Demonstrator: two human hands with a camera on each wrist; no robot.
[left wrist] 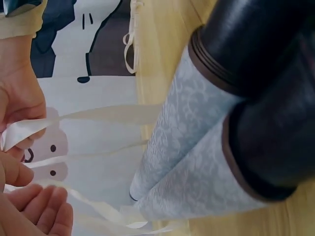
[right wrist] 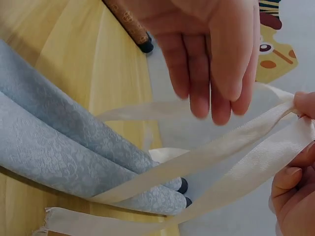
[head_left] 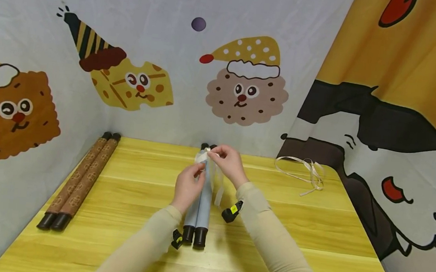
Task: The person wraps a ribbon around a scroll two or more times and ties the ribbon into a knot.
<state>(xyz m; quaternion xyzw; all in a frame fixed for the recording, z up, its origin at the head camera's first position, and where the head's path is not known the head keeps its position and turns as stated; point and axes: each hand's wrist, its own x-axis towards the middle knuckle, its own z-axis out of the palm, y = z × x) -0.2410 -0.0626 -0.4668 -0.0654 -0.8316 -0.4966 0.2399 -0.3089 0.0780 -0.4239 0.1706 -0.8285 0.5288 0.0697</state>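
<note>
Two pale blue patterned rolls point(head_left: 205, 196) with dark end caps lie side by side at the table's middle. Around their far part runs a cream ribbon point(right wrist: 197, 160), with loops and loose lengths standing off it. Pinched between the thumb and fingers of my right hand point(head_left: 228, 161) is this ribbon, gathered above the rolls' far end. My left hand point(head_left: 188, 186) hovers over the rolls just nearer me, its fingers point(right wrist: 199, 83) loosely extended with the ribbon passing beyond them. One frayed ribbon end point(right wrist: 54, 221) hangs beside the rolls.
Two brown patterned rolls point(head_left: 81, 179) with dark caps lie along the table's left side. Another cream ribbon point(head_left: 309, 174) is loosely heaped at the back right. A cloth printed with cartoon figures point(head_left: 166, 24) hangs right behind the wooden table point(head_left: 280, 231).
</note>
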